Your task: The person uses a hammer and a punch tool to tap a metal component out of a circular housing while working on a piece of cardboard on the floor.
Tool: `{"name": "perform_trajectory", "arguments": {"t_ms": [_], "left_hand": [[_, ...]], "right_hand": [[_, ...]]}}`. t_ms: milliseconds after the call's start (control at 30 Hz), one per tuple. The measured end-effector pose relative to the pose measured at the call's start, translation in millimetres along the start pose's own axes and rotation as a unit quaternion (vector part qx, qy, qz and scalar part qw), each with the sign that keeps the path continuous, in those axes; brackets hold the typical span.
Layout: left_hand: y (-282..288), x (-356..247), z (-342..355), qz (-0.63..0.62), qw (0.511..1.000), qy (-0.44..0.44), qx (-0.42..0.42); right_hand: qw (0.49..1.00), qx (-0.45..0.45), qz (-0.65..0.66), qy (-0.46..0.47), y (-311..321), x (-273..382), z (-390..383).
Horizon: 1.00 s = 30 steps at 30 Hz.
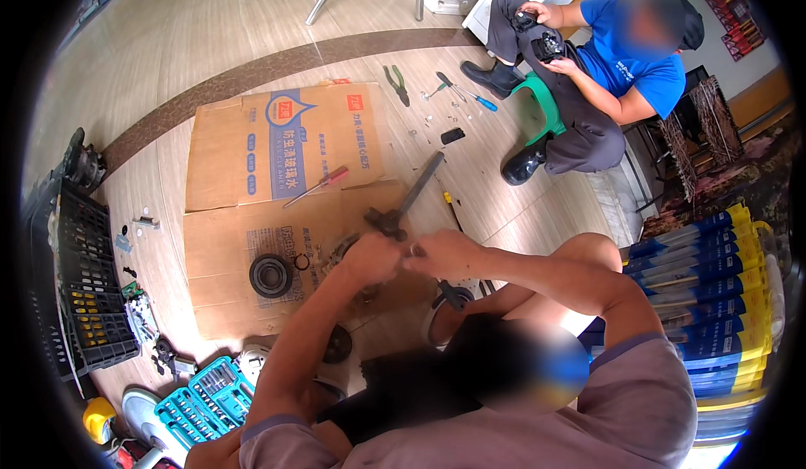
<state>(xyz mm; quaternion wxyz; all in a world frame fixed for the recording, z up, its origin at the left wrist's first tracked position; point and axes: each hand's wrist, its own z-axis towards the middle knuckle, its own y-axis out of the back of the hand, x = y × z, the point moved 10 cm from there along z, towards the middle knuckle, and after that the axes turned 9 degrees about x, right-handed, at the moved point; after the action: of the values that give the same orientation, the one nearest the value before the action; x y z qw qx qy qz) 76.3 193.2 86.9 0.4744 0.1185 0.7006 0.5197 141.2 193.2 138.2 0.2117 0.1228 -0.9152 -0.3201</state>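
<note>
My left hand (374, 259) and my right hand (445, 255) are closed and meet over the near right part of a cardboard sheet (231, 242). Just beyond my fingers lies a dark, clamp-like metal tool (386, 222), its long flat bar slanting away to the right. What each hand grips is hidden by the fingers. A dark handle-like piece (454, 295) sticks out below my right hand. Partly behind my left hand is a round metal part (345, 246). Left of it on the cardboard rest a black ring-shaped part (271, 276) and a small dark ring (300, 262).
A red-handled screwdriver (317, 185) lies on the cardboard; green-handled pliers (396, 85) and a blue-handled screwdriver (478, 99) lie beyond. A co-worker (630, 57) sits far right holding black parts. At left stand a black crate (88, 293) and a teal socket set (210, 398).
</note>
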Motion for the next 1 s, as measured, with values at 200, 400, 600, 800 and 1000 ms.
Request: {"name": "perform_trajectory", "arguments": {"t_ms": [200,400,600,800,1000], "left_hand": [[-5,1,1,0.028,0.999,-0.019,-0.01],[-3,2,0,0.015,1.0,-0.023,-0.007],[-1,3,-1,-0.006,1.0,0.009,0.005],[-9,9,-1,0.003,1.0,0.001,0.004],[-9,4,-2,0.028,0.999,-0.037,-0.026]], "right_hand": [[0.898,-0.233,-0.345,0.145,10,34,-19],[0.842,-0.308,-0.381,0.225,28,59,-38],[0.992,-0.088,-0.088,-0.026,9,10,-11],[0.983,-0.057,-0.174,0.009,10,21,-3],[0.813,-0.325,-0.431,0.218,27,68,-41]]}}
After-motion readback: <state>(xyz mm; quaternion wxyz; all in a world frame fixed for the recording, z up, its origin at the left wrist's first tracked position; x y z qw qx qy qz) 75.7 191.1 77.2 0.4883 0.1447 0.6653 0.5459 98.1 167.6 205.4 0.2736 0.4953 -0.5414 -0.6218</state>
